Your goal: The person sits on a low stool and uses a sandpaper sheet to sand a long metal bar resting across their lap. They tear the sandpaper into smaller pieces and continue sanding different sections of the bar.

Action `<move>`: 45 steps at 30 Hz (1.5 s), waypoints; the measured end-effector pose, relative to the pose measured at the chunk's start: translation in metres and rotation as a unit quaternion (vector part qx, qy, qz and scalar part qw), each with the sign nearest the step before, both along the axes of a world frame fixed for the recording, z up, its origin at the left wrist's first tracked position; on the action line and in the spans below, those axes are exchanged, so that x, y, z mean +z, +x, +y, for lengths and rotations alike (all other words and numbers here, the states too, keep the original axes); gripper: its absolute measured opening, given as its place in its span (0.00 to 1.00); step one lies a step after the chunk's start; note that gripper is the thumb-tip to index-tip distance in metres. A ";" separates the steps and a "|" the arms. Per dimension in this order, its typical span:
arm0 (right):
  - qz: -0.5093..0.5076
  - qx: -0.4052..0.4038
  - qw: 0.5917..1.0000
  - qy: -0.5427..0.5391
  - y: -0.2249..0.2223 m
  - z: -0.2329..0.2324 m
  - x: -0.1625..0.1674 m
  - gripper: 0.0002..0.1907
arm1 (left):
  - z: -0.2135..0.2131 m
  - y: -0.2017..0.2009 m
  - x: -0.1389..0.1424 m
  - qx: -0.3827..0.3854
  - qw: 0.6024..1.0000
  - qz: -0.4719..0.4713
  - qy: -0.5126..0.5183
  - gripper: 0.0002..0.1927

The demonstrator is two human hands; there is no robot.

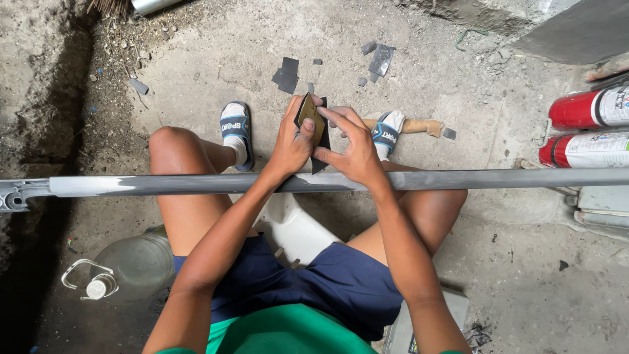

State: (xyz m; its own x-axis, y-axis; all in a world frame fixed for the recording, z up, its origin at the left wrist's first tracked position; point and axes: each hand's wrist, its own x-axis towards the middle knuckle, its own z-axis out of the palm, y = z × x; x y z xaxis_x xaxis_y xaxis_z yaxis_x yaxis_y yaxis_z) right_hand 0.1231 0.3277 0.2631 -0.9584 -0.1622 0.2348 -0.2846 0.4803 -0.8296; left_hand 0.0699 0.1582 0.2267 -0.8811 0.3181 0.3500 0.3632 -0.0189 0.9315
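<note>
Sandpaper (pixel 310 118), a small folded sheet with a tan back and a dark face, sits pinched between both hands just above the long grey bar (pixel 458 179) that runs across the person's knees. Left hand (pixel 291 141) has its fingers closed on the sheet, thumb pressed flat on the tan side. Right hand (pixel 354 147) grips the lower edge, forefinger stretched across the top. Dark scraps (pixel 286 74), probably torn sandpaper, lie on the concrete floor (pixel 196 72) beyond the feet. Two red spray cans (pixel 586 128) lie at the right edge, and a clear plastic jug (pixel 131 265) stands by the left thigh.
</note>
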 end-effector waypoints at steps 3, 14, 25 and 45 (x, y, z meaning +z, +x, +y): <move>-0.060 0.013 0.997 -0.051 -0.003 0.004 -0.002 0.40 | -0.001 0.000 -0.002 -0.005 1.000 -0.005 0.002 0.48; -0.146 0.011 0.944 -0.296 -0.013 0.030 -0.053 0.17 | 0.002 -0.007 -0.009 0.029 0.996 -0.081 0.018 0.29; 0.107 -0.087 0.990 0.001 -0.005 0.018 -0.023 0.10 | 0.004 0.006 0.015 -0.014 0.997 0.062 -0.054 0.29; -0.163 -0.056 0.903 -0.395 -0.016 0.044 -0.026 0.14 | 0.007 -0.006 -0.009 0.001 0.995 -0.096 0.036 0.14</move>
State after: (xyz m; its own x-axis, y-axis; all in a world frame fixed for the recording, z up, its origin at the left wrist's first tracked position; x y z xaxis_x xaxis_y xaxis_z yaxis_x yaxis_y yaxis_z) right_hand 0.1072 0.3713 0.2375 -0.9974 0.0342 -0.0629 0.0505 -0.2863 -0.9568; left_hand 0.0638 0.1651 0.2173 -0.9349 0.2956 0.1967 0.1784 -0.0877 0.9800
